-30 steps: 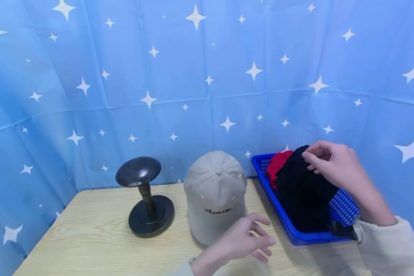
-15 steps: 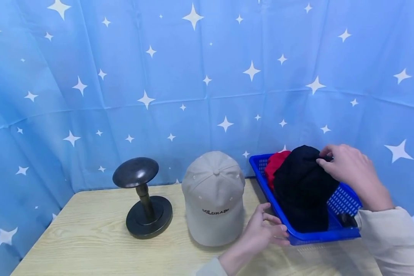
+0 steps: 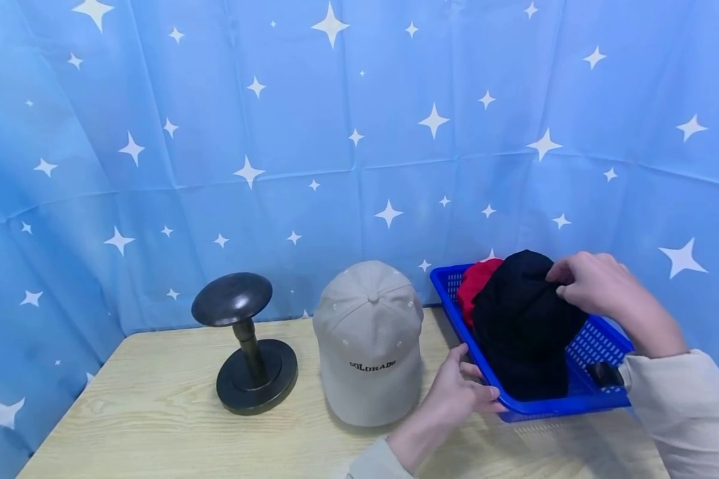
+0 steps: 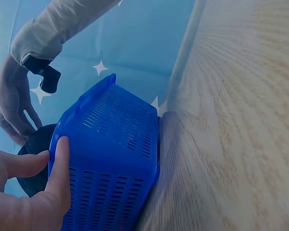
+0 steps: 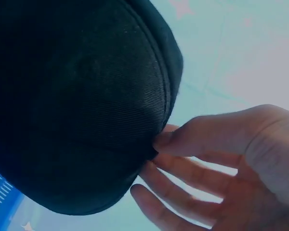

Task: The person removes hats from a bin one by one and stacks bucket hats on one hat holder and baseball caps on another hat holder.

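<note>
A black cap [image 3: 530,319] leans in a blue plastic basket [image 3: 497,382], overlapping a red cap [image 3: 472,286] behind it. With thumb and index finger my right hand [image 3: 605,286] pinches the black cap's edge, as the right wrist view shows close up; its other fingers spread beside the fabric. My left hand [image 3: 452,399] grips the basket's near left rim; in the left wrist view its thumb [image 4: 31,163] meets the rim and the index finger lies along the outer wall. A beige cap [image 3: 371,339] lettered COLORADO stands left of that hand.
A dark metal hat stand [image 3: 254,359] with a domed top stands on the wooden table [image 3: 144,399], left of the beige cap. A blue curtain with white stars [image 3: 305,120] hangs close behind the table.
My left hand has moved right from in front of the beige cap to the basket's rim. My right hand has come down onto the black cap's edge and pinches it.
</note>
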{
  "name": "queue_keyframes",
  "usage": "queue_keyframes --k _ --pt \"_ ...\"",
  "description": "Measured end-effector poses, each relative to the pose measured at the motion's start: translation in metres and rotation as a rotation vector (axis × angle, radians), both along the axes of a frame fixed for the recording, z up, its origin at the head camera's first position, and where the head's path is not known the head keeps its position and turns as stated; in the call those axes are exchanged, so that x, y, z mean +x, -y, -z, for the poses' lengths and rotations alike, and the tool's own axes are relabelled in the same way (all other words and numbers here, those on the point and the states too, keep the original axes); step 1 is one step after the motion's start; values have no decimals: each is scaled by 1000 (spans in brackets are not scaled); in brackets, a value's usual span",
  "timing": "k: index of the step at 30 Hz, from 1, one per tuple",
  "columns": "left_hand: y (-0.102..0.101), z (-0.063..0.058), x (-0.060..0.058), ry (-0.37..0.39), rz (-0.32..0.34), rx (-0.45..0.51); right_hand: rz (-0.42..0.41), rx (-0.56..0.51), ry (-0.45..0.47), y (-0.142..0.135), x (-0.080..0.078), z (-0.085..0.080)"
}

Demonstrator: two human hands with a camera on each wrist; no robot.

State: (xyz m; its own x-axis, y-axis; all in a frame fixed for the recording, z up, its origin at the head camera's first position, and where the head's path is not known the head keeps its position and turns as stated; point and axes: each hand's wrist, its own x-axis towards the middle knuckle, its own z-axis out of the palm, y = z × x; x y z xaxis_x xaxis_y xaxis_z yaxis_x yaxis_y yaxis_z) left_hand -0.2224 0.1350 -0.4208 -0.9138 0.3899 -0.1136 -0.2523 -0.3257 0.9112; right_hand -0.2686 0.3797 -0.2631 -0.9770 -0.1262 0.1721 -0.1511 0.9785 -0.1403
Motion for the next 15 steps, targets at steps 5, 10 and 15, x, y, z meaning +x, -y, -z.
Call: queue_keyframes --k 5,10,15 --pt "0 -1 1 3 -2 3 30 -18 -37 -2 -2 3" --pt "0 0 2 -4 -9 6 73 -50 -155 1 -4 7" --pt "-1 1 2 0 -17 2 88 -109 -326 4 -2 7"
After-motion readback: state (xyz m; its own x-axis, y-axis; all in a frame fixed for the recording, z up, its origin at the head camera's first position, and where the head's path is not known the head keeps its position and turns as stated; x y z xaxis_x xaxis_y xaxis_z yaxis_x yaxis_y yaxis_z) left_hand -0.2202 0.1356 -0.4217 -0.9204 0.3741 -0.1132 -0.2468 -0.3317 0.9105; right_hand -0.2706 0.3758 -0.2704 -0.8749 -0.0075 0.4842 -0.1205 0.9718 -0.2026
